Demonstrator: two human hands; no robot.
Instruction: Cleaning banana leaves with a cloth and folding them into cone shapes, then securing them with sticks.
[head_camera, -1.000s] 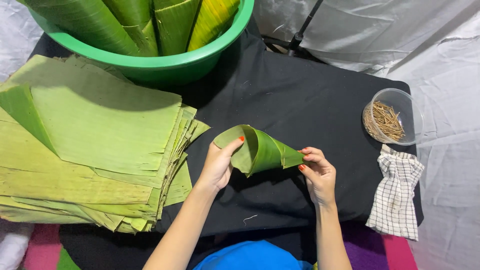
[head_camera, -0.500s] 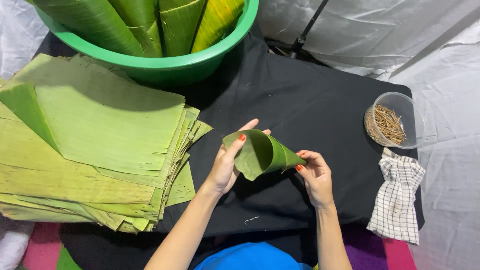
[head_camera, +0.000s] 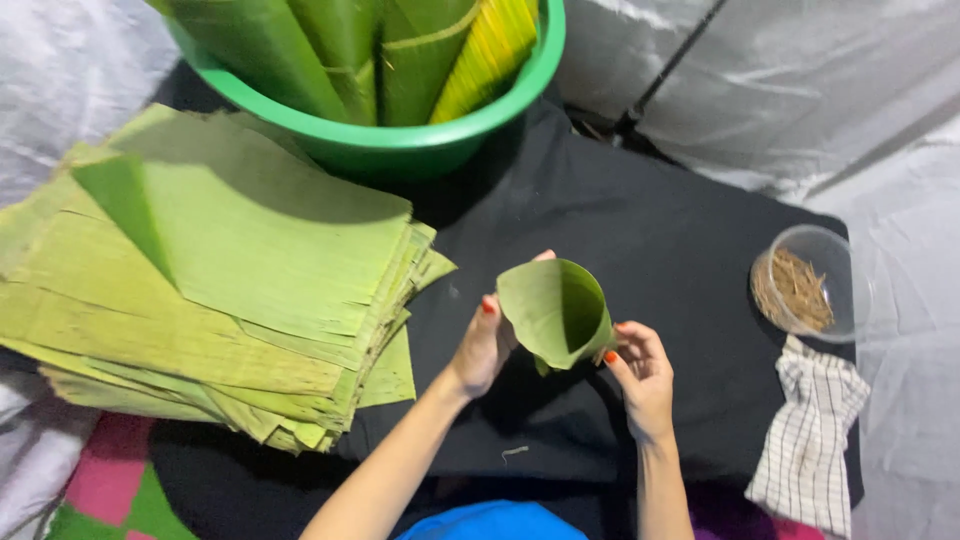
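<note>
The leaf cone (head_camera: 556, 312) sits in both your hands, over the middle of the black cloth (head_camera: 650, 220). You have rolled the green leaf into a cone with its open mouth facing up at you. Your left hand (head_camera: 483, 345) cups its left side with curled fingers, and your right hand (head_camera: 640, 372) pinches its right edge. I think the rolling is done, but nothing pins the cone shut yet. The clear bowl of thin sticks (head_camera: 800, 288) waits far to your right, well apart from your hands. A big stack of flat leaves (head_camera: 220, 280) lies on your left. The green tub (head_camera: 400, 150) of rolled leaves stands at the far side. A checked cloth (head_camera: 810, 440) lies near right. Grey sheets hang all around.
</note>
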